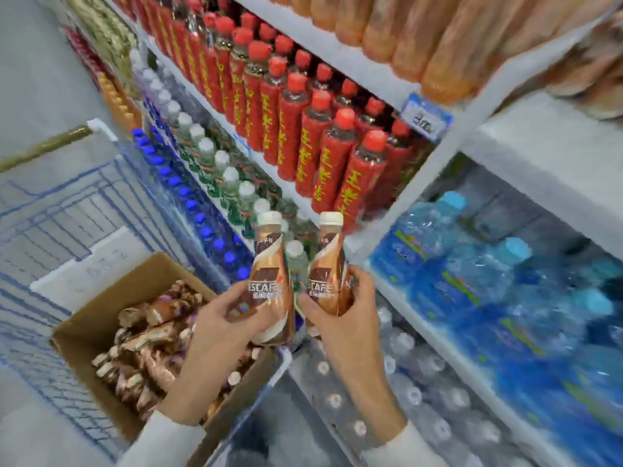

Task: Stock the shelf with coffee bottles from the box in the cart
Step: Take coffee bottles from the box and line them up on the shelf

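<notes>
My left hand (pixel 219 326) grips a brown coffee bottle (pixel 269 264) with a white cap, held upright. A second, matching coffee bottle (pixel 327 264) stands upright in my right hand (pixel 340 318). The two bottles are side by side in front of the shelf, a small gap between them. Below my left hand, an open cardboard box (pixel 101 318) in the blue wire cart (pixel 50 210) holds several more coffee bottles (pixel 151 345) lying on their sides. The white shelf unit (pixel 448 143) rises to the right.
Red bottles with yellow lettering (pixel 303 123) fill the shelf above my hands. Orange bottles (pixel 404 35) sit on the top shelf. Blue-wrapped water packs (pixel 488 271) lie at the right, clear water bottles (pixel 414 396) below, and white-capped (pixel 202 150) and blue-capped (pixel 188 203) bottles along the left rows.
</notes>
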